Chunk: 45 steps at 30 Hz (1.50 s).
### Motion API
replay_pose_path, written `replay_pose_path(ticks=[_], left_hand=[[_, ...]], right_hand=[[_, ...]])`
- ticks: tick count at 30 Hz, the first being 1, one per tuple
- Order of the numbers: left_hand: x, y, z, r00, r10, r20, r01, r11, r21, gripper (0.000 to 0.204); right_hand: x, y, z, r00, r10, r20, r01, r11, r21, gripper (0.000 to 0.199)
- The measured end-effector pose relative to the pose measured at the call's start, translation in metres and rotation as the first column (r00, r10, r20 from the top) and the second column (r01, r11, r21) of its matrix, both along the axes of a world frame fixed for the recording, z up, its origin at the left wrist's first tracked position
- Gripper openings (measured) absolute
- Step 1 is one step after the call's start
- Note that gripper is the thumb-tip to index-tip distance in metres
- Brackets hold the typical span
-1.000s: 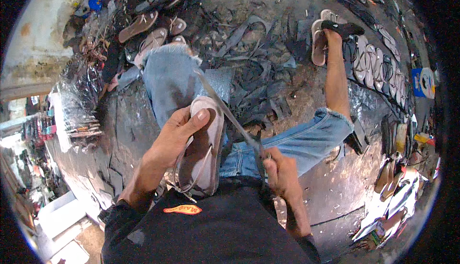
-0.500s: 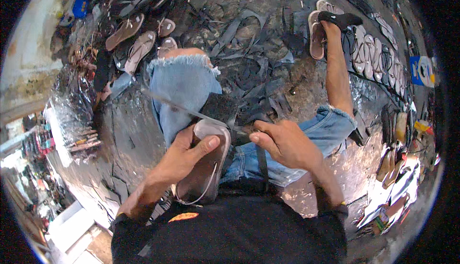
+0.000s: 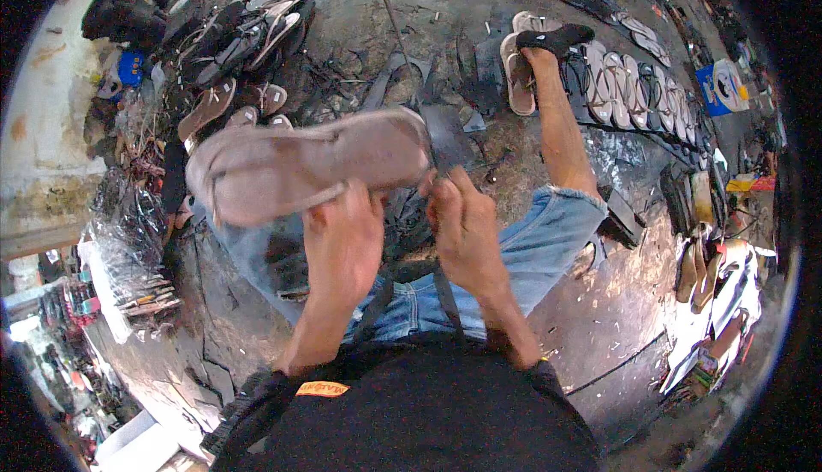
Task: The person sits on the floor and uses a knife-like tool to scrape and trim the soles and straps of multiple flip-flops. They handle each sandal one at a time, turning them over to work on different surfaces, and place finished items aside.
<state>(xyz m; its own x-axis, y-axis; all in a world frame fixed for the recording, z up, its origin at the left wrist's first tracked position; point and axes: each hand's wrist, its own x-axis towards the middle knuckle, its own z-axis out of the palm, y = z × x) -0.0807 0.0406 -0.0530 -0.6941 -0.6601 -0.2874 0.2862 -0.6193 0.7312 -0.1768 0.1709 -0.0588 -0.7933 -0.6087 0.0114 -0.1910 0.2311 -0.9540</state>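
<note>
I'm watching the person sitting with legs spread, a brown sandal point(image 3: 312, 168) being held out crosswise over the left knee, its broader end pointing left and its narrower end to the right. The left hand point(image 3: 347, 232) is gripping the sandal's near edge around the middle — that hand and the sandal are both blurring, so the strap isn't showing clearly. The right hand point(image 3: 462, 224) is closing its fingers just beside the narrower end; whether it is pinching anything there, I cannot tell. Faded jeans point(image 3: 556, 224) are covering the thighs, and a black shirt point(image 3: 402, 412) is filling the near side. Out in front, dark scraps point(image 3: 445, 130) are littering the floor point(image 3: 591, 292). The right foot is wearing a black shoe point(image 3: 556, 40) and stretching out next to a loose sandal point(image 3: 518, 78), with a row of sandals point(image 3: 634, 87) lining up to its right. Over on the left, more sandals are lying in a heap point(image 3: 248, 35) — and nearer, clear plastic point(image 3: 128, 215) is glinting beside the wall point(image 3: 43, 121).
</note>
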Motion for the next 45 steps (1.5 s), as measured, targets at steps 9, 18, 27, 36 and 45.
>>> replay_pose_path(ticks=[9, 18, 27, 36, 45], left_hand=[[-0.004, 0.007, 0.004, 0.993, 0.117, 0.020, -0.119, 0.970, 0.211, 0.033], [0.034, 0.009, -0.010, 0.962, -0.052, 0.270, 0.036, 0.997, 0.067, 0.053], [0.052, -0.026, 0.024, 0.905, -0.205, 0.372, 0.285, 0.942, -0.176, 0.076], [0.098, -0.350, -0.089, 0.702, 0.684, 0.199, -0.462, 0.650, -0.604, 0.051], [0.193, -0.334, -0.279, 0.011, 0.628, 0.778, 0.299, 0.741, -0.602, 0.093]], right_hand=[[0.050, 0.095, -0.025, 0.993, -0.001, -0.118, 0.033, 0.961, 0.275, 0.030], [-0.009, 0.074, -0.004, 0.938, 0.347, -0.016, -0.330, 0.905, 0.269, 0.019], [-0.002, 0.055, -0.135, 0.972, -0.081, 0.219, 0.078, 0.997, 0.022, 0.011], [-0.078, 0.112, -0.123, 0.885, -0.002, -0.465, 0.124, 0.965, 0.231, 0.057], [-0.097, 0.029, -0.103, 0.751, 0.217, -0.624, 0.276, 0.755, 0.594, 0.043]])
